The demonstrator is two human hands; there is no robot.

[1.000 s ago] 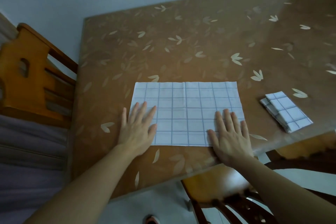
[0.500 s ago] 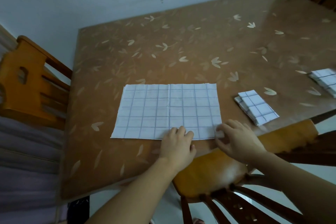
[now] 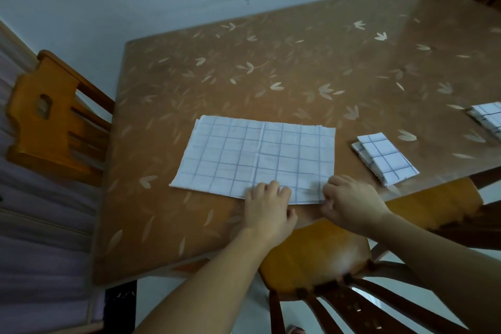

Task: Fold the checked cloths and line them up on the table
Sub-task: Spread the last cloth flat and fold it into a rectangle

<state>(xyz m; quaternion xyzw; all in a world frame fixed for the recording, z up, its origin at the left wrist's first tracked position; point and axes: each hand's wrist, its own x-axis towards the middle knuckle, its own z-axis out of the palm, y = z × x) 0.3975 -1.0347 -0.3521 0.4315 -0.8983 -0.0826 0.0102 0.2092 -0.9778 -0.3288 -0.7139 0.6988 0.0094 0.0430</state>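
Head view takes in the leaf-patterned table, the largest thing here, with a wooden chair at its left end. Near the front edge lies the half-folded checked cloth, flat, a crease running down its middle. It looks thin, soft and light, likely to slide on the glossy top and sag if lifted by one point, so the near right corner and near edge seem the sensible places to grip. To its right, well apart, sits a folded cloth; another shows partly at the right frame edge. The left hand rests curled on the cloth's near edge around the middle, fingers bent onto the fabric; the right hand pinches the near right corner.
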